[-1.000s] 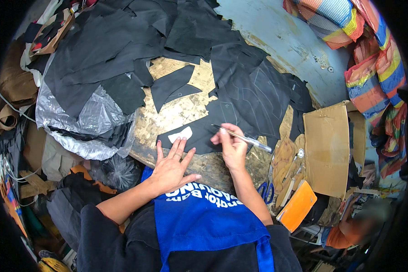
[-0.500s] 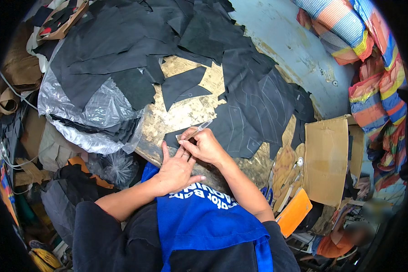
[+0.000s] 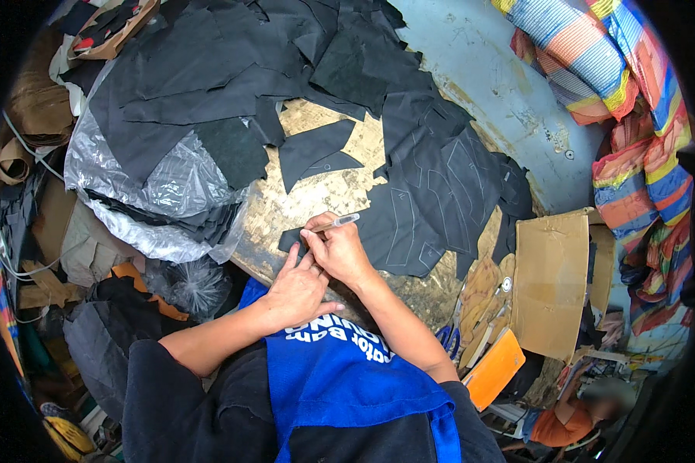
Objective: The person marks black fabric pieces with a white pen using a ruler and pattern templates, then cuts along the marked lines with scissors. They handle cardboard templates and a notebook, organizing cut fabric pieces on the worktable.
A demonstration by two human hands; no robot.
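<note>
My right hand (image 3: 340,251) grips a silver pen (image 3: 336,224), its tip down on a small piece of black fabric (image 3: 291,240) on the worn wooden table (image 3: 316,189). My left hand (image 3: 295,289) lies flat just below, fingers pressing on the same piece. The hands touch each other and hide most of the piece. A larger black fabric sheet with pale outlines drawn on it (image 3: 432,201) lies right of my hands.
Many cut black fabric pieces (image 3: 232,69) cover the table's far side. A clear plastic bag of fabric (image 3: 154,193) sits at left. Cardboard pieces (image 3: 552,282), an orange sheet (image 3: 496,369) and blue-handled scissors (image 3: 446,339) are at right. Striped cloth (image 3: 625,116) hangs beyond.
My right hand has swung the pen from pointing right to pointing down at the small black piece, and the two hands have come together over it.
</note>
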